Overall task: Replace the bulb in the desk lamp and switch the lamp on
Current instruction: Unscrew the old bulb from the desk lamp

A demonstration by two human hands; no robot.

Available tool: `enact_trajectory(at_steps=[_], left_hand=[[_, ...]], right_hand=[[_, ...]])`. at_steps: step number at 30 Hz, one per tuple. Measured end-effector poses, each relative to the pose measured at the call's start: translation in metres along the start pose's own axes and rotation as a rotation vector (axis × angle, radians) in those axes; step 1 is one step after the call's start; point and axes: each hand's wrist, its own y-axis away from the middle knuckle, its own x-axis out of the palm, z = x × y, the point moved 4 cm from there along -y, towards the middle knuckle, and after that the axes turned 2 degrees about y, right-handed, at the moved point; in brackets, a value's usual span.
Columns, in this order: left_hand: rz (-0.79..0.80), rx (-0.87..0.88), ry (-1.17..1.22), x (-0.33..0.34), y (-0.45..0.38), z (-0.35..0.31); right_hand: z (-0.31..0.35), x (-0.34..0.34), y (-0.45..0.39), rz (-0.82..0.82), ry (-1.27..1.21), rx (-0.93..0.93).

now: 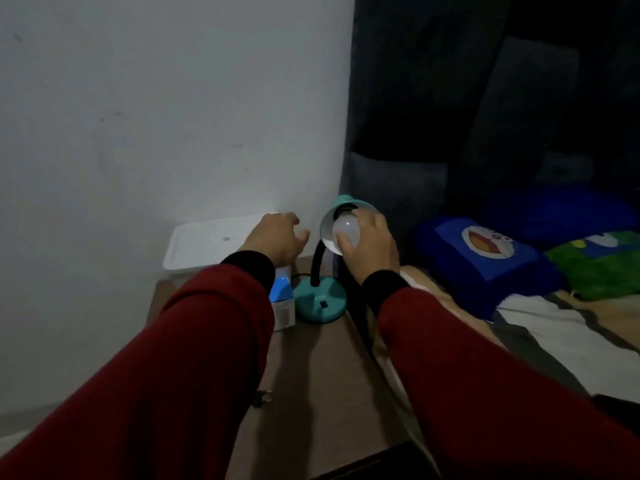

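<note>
From the head camera, the only view there is, the right hand (pixel 369 242) is curled round the white bulb (pixel 346 232), thumb low on the globe and fingers over its far side, at the mouth of the lamp shade (pixel 332 220). The teal desk lamp (pixel 320 301) stands on the brown table (pixel 311 375) close to the wall, and its black neck (pixel 317 265) bends up so that the shade opens back toward the person. The bulb's long axis therefore runs from the hand away and slightly up into the dark socket; whether its base is already in the thread I cannot tell. The left hand (pixel 277 239) hovers just left of the shade, fingers relaxed and holding nothing, over the white box (pixel 207 242). A blue and white carton (pixel 284 303) stands beside the lamp base. By my judgement the coming move is a twist about that axis, with the right hand doing the turning and the nearby left hand best placed to steady the shade. The switch on the base lies below both hands, and a plug (pixel 261 398) lies loose on the table near the left sleeve.
</note>
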Motion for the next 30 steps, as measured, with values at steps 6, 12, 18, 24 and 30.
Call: enact_trajectory(at_steps=[6, 12, 18, 24, 30], left_hand=[[-0.109, 0.039, 0.414, 0.032, -0.022, -0.011], [-0.173, 0.057, 0.632, 0.041, -0.029, -0.015], [-0.157, 0.036, 0.742, 0.046, -0.037, -0.011], [-0.164, 0.022, 0.777, 0.048, -0.037, -0.008], [-0.143, 0.033, 0.772, 0.048, -0.039, -0.01]], right_hand=[[-0.025, 0.031, -0.009, -0.145, -0.22, 0.2], [-0.028, 0.049, -0.028, -0.172, -0.4, 0.315], [-0.026, 0.06, -0.025, -0.208, -0.395, 0.188], [-0.027, 0.06, -0.027, -0.241, -0.473, 0.394], [-0.027, 0.061, -0.025, -0.236, -0.574, 0.462]])
